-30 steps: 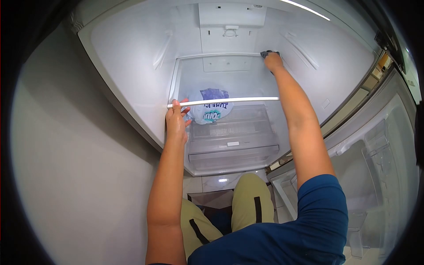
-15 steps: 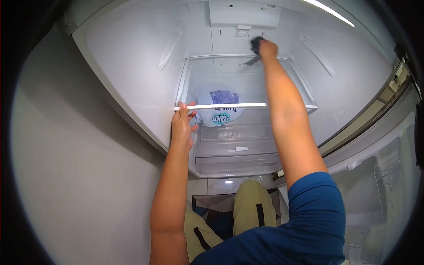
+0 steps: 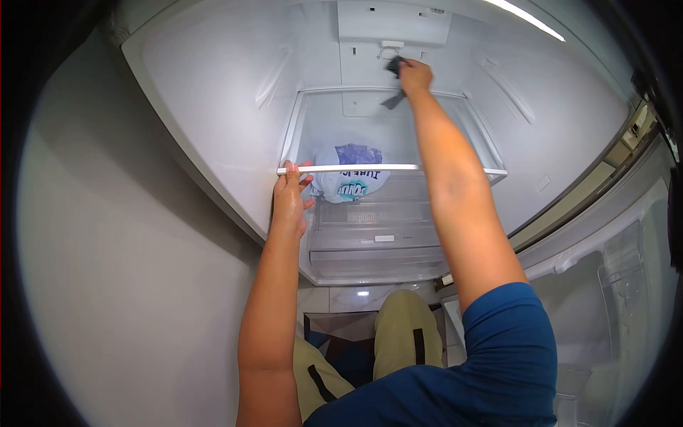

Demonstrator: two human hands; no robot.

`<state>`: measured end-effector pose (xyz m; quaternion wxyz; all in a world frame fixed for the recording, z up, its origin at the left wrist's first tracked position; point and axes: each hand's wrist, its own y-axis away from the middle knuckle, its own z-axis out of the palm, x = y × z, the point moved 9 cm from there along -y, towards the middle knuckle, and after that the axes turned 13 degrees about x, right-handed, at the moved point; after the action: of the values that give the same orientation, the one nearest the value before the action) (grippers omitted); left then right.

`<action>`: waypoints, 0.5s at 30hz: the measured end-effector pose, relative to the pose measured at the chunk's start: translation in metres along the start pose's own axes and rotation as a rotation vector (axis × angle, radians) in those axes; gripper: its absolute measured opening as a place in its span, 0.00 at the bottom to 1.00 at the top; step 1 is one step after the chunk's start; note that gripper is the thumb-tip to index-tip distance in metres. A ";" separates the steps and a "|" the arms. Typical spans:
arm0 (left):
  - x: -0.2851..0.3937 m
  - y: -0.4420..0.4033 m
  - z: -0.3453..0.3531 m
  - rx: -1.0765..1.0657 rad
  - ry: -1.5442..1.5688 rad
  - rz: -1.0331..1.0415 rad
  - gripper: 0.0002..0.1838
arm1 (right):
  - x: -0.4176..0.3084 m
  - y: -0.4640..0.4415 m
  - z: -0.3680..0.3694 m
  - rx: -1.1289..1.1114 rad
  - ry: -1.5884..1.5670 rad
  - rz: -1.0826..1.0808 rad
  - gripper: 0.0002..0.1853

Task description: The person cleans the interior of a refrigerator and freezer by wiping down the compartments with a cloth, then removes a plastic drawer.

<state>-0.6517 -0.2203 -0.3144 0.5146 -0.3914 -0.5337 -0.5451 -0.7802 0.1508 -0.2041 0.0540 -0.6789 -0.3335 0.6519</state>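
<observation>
My left hand (image 3: 291,198) grips the front left corner of a glass shelf (image 3: 441,128) with a white front edge, inside a fridge. Its thumb lies over the edge and the other fingers are under it. Above the rear part of the shelf, my right hand (image 3: 415,75) holds a dark grey cloth (image 3: 394,102), whose loose end hangs down. A plastic bag (image 3: 350,188) with purple and teal print shows below the shelf, near my left hand.
Under the bag is a clear drawer (image 3: 377,263). The fridge's side walls (image 3: 206,99) rise left and right. The open fridge door (image 3: 590,299) with clear bins is at the right. A patterned mat (image 3: 348,327) lies on the floor.
My right hand has moved left with the cloth, from the shelf's back right corner to above its rear part. My left hand keeps its hold. The view has shifted slightly.
</observation>
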 end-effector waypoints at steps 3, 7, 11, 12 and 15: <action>0.001 -0.001 -0.001 0.012 0.016 0.004 0.27 | 0.001 -0.012 -0.008 0.059 0.093 -0.117 0.12; 0.000 -0.003 -0.001 0.012 0.019 0.016 0.27 | -0.040 0.027 0.042 -0.009 0.116 -0.315 0.12; 0.000 -0.003 0.000 -0.002 0.027 0.020 0.28 | -0.070 0.049 0.051 -0.154 0.241 -0.710 0.11; 0.001 -0.003 -0.001 -0.001 0.033 0.022 0.28 | -0.060 0.043 0.045 -0.185 0.306 -0.732 0.11; -0.002 -0.004 -0.001 -0.002 0.020 0.027 0.27 | -0.039 0.028 0.007 -0.186 0.464 -0.762 0.14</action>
<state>-0.6556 -0.2213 -0.3173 0.5268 -0.3938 -0.5226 -0.5425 -0.7730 0.1066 -0.1860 0.3022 -0.6380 -0.5955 0.3834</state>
